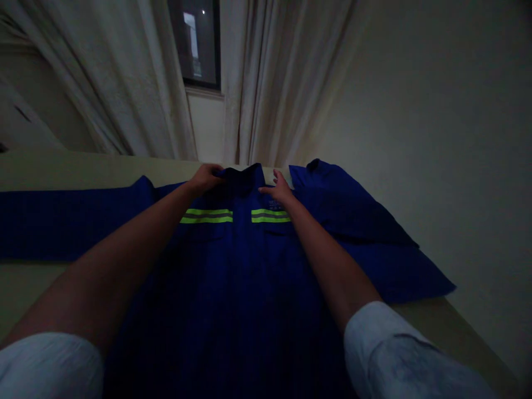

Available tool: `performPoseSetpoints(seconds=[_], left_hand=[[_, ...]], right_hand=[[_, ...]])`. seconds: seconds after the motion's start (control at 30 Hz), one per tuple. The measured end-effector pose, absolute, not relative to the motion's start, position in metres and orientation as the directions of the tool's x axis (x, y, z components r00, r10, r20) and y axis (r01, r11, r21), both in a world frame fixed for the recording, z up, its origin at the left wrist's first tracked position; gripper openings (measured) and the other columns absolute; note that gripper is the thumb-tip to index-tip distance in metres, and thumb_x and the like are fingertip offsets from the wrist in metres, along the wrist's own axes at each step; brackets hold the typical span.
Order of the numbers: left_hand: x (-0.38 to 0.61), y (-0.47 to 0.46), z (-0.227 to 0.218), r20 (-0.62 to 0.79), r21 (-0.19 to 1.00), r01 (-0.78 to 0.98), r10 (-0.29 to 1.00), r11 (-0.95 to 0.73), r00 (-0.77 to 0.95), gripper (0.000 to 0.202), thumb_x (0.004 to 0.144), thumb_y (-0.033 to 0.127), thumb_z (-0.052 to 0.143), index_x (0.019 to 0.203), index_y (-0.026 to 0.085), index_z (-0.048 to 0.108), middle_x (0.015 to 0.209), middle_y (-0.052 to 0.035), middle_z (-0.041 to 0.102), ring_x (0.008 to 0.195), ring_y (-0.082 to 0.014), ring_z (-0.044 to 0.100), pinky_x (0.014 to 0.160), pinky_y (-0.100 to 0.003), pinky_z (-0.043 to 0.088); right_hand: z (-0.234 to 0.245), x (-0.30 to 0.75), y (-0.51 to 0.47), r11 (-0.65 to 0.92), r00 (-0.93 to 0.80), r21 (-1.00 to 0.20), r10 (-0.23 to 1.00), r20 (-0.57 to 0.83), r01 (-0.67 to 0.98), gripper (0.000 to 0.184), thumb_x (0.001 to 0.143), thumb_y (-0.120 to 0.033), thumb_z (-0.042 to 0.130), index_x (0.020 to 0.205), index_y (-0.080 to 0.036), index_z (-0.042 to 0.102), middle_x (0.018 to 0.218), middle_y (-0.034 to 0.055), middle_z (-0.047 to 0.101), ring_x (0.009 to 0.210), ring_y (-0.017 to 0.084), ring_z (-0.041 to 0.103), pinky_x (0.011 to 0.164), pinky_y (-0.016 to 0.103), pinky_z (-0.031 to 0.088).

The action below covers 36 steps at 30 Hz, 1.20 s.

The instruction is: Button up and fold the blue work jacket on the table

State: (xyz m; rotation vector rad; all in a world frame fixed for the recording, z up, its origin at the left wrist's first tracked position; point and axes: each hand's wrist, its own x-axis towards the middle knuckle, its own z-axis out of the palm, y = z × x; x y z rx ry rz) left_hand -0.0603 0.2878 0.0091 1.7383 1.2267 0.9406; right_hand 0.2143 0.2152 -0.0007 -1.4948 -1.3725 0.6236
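We've got a dark blue work jacket (233, 288) lying front up & spread flat on a pale flat surface (29, 172), collar away from us. Can't tell from this view if that's a worktop or a bed. The L grip (203, 178) is at the collar (245, 180), fingers curled over its edge & seemingly pinching it. The R grip (279, 189) is open, fingers (272, 180) splayed & resting on the cloth just beside the collar, w/ no clear hold on anything.

Two lime reflective strips run across the chest, one each side of the front: L strip (206, 216), R strip (271, 216). Below them sit pocket flaps (278, 233), dim but visible. The L sleeve (70, 221) lies straight out along the surface, while the R sleeve (366, 233) is laid back & looks bunched near the shoulder.

For a clean hold here, best to keep the pinch light & near the collar edge, so the cloth doesn't drag. Flat fingers on the R side help keep the strips level, w/ no creases pulled in.

Beyond the surface hang pale curtains (124, 83) around a dark window (195, 44). Our white cuffs (45, 366) show at the bottom of the view.
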Motion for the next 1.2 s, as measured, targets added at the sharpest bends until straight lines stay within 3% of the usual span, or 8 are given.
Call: performPoseSetpoints(seconds=[0.07,0.17,0.27,0.4,0.6,0.87,1.07,1.2], left_hand=[[-0.066,0.281,0.015,0.136,0.873,0.406,0.935,-0.269,0.326,0.019,0.069,0.016,0.074,0.087,0.014,0.074,0.078,-0.0018,0.073,0.075,-0.0174,0.066,0.076,-0.031,0.055],[-0.08,0.27,0.019,0.167,0.775,0.458,0.839,-0.436,0.518,0.021,0.068,0.01,0.065,0.085,0.016,0.077,0.085,-0.0034,0.078,0.085,-0.02,0.071,0.084,-0.033,0.056],[-0.098,0.256,0.018,0.164,0.602,0.478,0.685,-0.64,0.71,0.042,0.064,0.001,0.056,0.093,0.021,0.079,0.105,-0.0029,0.081,0.105,-0.0199,0.073,0.097,-0.033,0.054],[-0.106,0.233,0.018,-0.029,0.337,0.477,0.498,-0.811,0.867,0.053,0.066,-0.002,0.054,0.104,0.026,0.079,0.129,0.0003,0.076,0.124,-0.0186,0.067,0.109,-0.031,0.048],[-0.063,0.202,0.007,0.176,0.219,0.723,0.756,-0.655,0.631,0.056,0.101,0.026,0.04,0.154,0.019,0.053,0.16,-0.0095,0.053,0.148,-0.0243,0.049,0.125,-0.039,0.033],[-0.043,0.171,-0.033,0.044,0.165,0.844,0.859,-0.51,0.511,0.07,0.107,0.049,0.023,0.169,0.017,0.026,0.175,-0.0118,0.024,0.162,-0.0292,0.021,0.131,-0.052,0.011],[-0.118,0.156,0.021,0.297,0.262,0.939,0.944,-0.222,0.14,0.071,0.103,0.043,0.04,0.165,0.01,0.03,0.172,-0.0195,0.03,0.156,-0.0368,0.032,0.126,-0.049,0.028],[-0.252,0.132,0.035,0.387,0.413,0.89,0.848,0.193,-0.363,0.056,0.101,0.034,0.044,0.154,0.012,0.043,0.153,-0.0194,0.055,0.14,-0.0419,0.049,0.113,-0.059,0.042]], right_hand=[[0.0,0.219,0.238,0.123,0.144,-0.877,0.967,0.212,0.464,0.099,0.051,-0.017,0.094,0.143,-0.021,0.056,0.144,0.0139,0.063,0.126,0.03,0.062,0.107,0.049,0.051],[-0.003,0.22,0.244,0.188,-0.073,-0.783,0.981,0.18,0.592,0.072,0.062,-0.022,0.09,0.13,-0.017,0.069,0.114,0.0083,0.074,0.104,0.028,0.067,0.094,0.046,0.055],[-0.004,0.23,0.22,0.38,-0.334,-0.429,0.925,0.18,0.82,0.039,0.079,-0.02,0.077,0.118,-0.018,0.079,0.107,0.0091,0.072,0.105,0.03,0.063,0.095,0.045,0.047],[0.001,0.244,0.178,0.586,-0.586,-0.011,0.81,0.034,0.81,0.067,0.085,-0.006,0.062,0.148,-0.029,0.063,0.131,0.0139,0.065,0.118,0.031,0.056,0.101,0.048,0.036],[0.006,0.189,0.164,0.298,-0.229,-0.247,0.934,0.274,0.922,0.05,0.105,-0.028,0.043,0.152,-0.021,0.058,0.152,0.0127,0.058,0.139,0.03,0.049,0.116,0.047,0.032],[-0.033,0.146,0.156,0.145,-0.137,-0.281,0.989,0.05,0.949,0.071,0.109,-0.052,0.037,0.169,-0.018,0.025,0.175,0.0132,0.024,0.161,0.028,0.023,0.129,0.047,0.015],[-0.005,0.113,0.116,0.026,0.011,-0.349,0.995,0.103,0.937,0.079,0.103,-0.041,0.051,0.171,-0.019,0.016,0.177,0.0132,0.014,0.164,0.031,0.013,0.129,0.054,0.012],[-0.014,0.071,0.054,0.242,-0.171,-0.375,0.962,0.214,0.895,0.077,0.104,-0.051,0.049,0.17,-0.024,0.021,0.177,0.0094,0.018,0.163,0.027,0.015,0.13,0.05,0.015]])
